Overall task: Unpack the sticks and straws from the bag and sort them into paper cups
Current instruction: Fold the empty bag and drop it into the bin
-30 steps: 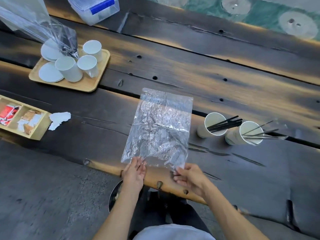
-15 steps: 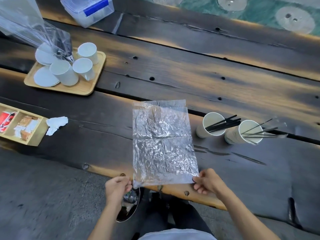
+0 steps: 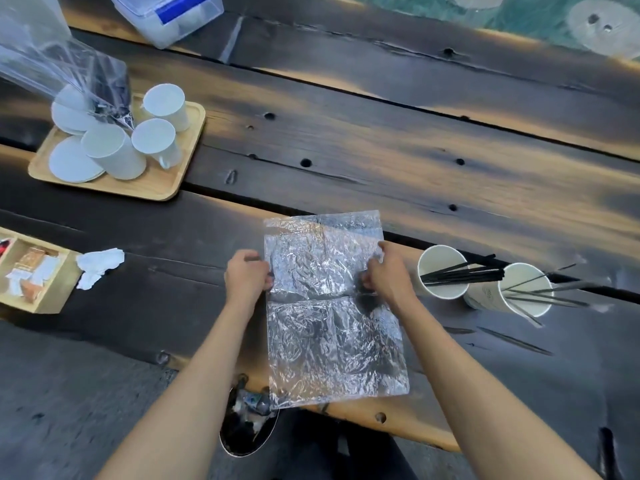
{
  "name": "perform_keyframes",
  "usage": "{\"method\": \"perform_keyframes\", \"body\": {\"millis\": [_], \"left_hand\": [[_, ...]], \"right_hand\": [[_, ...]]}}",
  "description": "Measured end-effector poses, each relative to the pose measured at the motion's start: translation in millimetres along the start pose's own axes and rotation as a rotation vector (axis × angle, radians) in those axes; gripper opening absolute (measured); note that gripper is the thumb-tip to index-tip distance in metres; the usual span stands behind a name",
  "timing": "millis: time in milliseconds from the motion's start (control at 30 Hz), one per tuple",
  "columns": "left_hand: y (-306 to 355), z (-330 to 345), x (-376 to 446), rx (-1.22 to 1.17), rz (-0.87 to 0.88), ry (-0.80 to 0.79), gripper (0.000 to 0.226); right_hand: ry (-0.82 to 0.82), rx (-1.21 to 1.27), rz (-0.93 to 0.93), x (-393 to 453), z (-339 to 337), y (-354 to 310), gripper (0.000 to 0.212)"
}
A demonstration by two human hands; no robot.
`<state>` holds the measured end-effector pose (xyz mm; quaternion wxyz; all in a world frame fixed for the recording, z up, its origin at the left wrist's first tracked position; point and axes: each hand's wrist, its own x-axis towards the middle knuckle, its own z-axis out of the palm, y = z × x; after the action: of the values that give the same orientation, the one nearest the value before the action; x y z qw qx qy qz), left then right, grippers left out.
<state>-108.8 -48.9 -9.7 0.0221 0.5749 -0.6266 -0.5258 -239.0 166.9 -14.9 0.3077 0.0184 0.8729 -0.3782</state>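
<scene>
A crinkled clear plastic bag (image 3: 329, 327) lies flat on the dark wooden table, its near end hanging over the table's front edge. My left hand (image 3: 246, 276) pinches the bag's left edge near its upper half. My right hand (image 3: 388, 273) grips the bag's right side at the same height. To the right stand two white paper cups: one cup (image 3: 440, 277) holds black straws (image 3: 464, 273), the other cup (image 3: 512, 289) holds thin dark sticks (image 3: 543, 292). The bag looks empty.
A wooden tray (image 3: 152, 183) with upturned white cups and lids sits at the back left, with another clear bag (image 3: 52, 64) over it. A wooden box (image 3: 52, 289) with packets and a crumpled tissue (image 3: 97, 266) lie left. A plastic container (image 3: 166, 15) stands far back.
Both hands moved from the bag's near corners up to its middle edges. The bag now lies flatter and nearer, overhanging the table edge.
</scene>
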Motion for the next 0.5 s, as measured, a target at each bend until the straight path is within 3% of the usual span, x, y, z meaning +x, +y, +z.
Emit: {"method": "perform_keyframes", "body": {"millis": [167,233,333,433,500], "left_hand": [[26,24,21,0.098,-0.020,0.054,0.020],[21,29,30,0.158,0.012,0.075,0.017],[17,30,37,0.139,0.011,0.051,0.021],[23,22,38,0.034,0.020,-0.079,0.014],[29,11,38,-0.013,0.072,-0.126,0.013]], "right_hand": [[0.056,0.163,0.221,78,8,1,0.056],[0.083,0.229,0.274,83,6,-4,0.047],[0.196,0.257,0.271,89,7,0,0.029],[0.286,0.324,0.235,97,7,2,0.016],[0.288,0.313,0.158,99,4,2,0.017]]}}
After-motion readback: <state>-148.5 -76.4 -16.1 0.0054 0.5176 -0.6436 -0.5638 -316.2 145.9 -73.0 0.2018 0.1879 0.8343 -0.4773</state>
